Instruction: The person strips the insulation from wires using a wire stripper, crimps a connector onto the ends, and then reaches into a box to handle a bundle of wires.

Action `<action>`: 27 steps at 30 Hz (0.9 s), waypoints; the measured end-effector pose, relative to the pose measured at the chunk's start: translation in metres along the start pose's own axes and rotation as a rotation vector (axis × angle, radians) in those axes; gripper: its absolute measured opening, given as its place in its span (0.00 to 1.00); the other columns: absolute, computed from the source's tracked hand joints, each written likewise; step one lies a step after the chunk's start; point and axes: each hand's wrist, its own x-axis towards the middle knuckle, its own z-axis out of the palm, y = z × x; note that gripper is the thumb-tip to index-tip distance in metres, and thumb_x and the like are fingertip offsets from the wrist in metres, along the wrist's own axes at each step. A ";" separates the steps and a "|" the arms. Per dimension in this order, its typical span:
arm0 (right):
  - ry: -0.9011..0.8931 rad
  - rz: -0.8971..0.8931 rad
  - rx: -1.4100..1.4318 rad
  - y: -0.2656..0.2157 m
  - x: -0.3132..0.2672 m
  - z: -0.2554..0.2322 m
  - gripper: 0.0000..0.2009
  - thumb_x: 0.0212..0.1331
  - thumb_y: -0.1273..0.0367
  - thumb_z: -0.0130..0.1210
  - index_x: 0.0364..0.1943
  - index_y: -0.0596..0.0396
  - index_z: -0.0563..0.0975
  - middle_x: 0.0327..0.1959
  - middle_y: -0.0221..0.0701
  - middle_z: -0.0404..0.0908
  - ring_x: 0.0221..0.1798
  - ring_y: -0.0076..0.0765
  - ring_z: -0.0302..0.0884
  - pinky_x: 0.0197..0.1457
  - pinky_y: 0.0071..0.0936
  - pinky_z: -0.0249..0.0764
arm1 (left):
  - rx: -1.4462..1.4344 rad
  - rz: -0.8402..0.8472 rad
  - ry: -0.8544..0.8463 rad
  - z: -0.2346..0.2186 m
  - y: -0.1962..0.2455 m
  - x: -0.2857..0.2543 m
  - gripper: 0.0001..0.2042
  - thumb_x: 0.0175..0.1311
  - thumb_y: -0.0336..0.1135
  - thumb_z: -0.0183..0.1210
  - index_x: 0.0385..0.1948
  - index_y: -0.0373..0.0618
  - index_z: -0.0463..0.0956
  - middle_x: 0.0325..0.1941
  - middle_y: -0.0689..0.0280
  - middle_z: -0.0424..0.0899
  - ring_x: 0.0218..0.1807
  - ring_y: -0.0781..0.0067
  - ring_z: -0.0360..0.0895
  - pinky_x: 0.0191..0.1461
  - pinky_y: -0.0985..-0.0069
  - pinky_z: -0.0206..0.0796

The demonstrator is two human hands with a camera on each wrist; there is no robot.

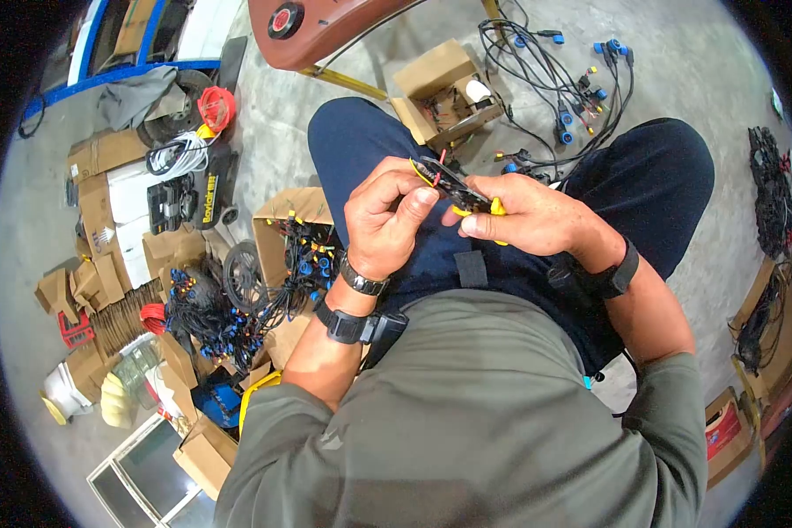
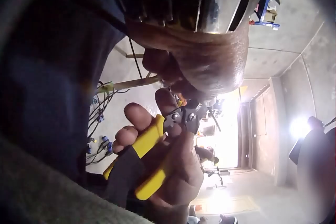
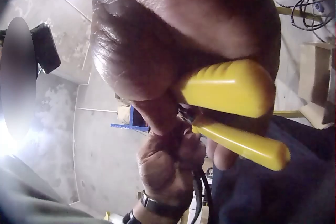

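Note:
My left hand pinches thin red and yellow wires between thumb and fingers, in front of my lap. From the other side my right hand grips wire strippers with a flat dark head and yellow handles. The head of the tool points at the left fingertips, and the wires overlap it in the head view. Slightly spread handles show in the right wrist view, lying across the right palm. Left fingers hide part of the wires.
An open cardboard box with small parts stands on the floor ahead. Black cables with blue connectors lie right of it. A brown padded seat is at the top. At left are a box of cables and a cable heap.

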 end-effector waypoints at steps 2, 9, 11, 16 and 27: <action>-0.009 0.014 0.003 -0.002 0.000 0.000 0.14 0.66 0.63 0.55 0.46 0.61 0.76 0.38 0.36 0.83 0.44 0.29 0.77 0.50 0.31 0.73 | -0.013 -0.010 -0.002 0.000 0.001 0.001 0.06 0.62 0.29 0.63 0.28 0.36 0.79 0.32 0.61 0.83 0.35 0.72 0.78 0.39 0.77 0.69; 0.005 -0.105 -0.092 0.004 0.001 0.002 0.15 0.66 0.65 0.54 0.51 0.59 0.74 0.37 0.36 0.82 0.41 0.32 0.79 0.47 0.32 0.74 | -0.020 0.012 -0.036 -0.001 0.000 0.001 0.08 0.66 0.30 0.60 0.27 0.38 0.76 0.32 0.67 0.76 0.29 0.82 0.67 0.30 0.83 0.59; 0.021 -0.100 -0.125 -0.001 -0.001 0.003 0.16 0.66 0.65 0.53 0.54 0.59 0.72 0.36 0.36 0.82 0.40 0.34 0.80 0.45 0.33 0.75 | -0.019 0.013 -0.035 -0.001 -0.001 0.001 0.08 0.66 0.30 0.60 0.27 0.38 0.76 0.32 0.67 0.76 0.29 0.82 0.67 0.29 0.83 0.59; 0.092 -0.132 -0.224 0.002 0.001 0.006 0.15 0.67 0.67 0.54 0.53 0.60 0.72 0.30 0.34 0.76 0.33 0.30 0.73 0.41 0.31 0.72 | -0.037 -0.040 -0.033 -0.001 -0.002 0.000 0.08 0.67 0.30 0.59 0.27 0.38 0.75 0.31 0.67 0.75 0.28 0.83 0.66 0.28 0.84 0.58; 0.244 -0.091 -0.285 0.005 0.008 0.004 0.15 0.64 0.63 0.55 0.47 0.60 0.75 0.33 0.47 0.80 0.38 0.55 0.79 0.42 0.42 0.73 | -0.109 -0.380 -0.018 0.011 0.016 0.006 0.07 0.59 0.25 0.67 0.29 0.38 0.76 0.33 0.69 0.81 0.34 0.85 0.74 0.35 0.83 0.68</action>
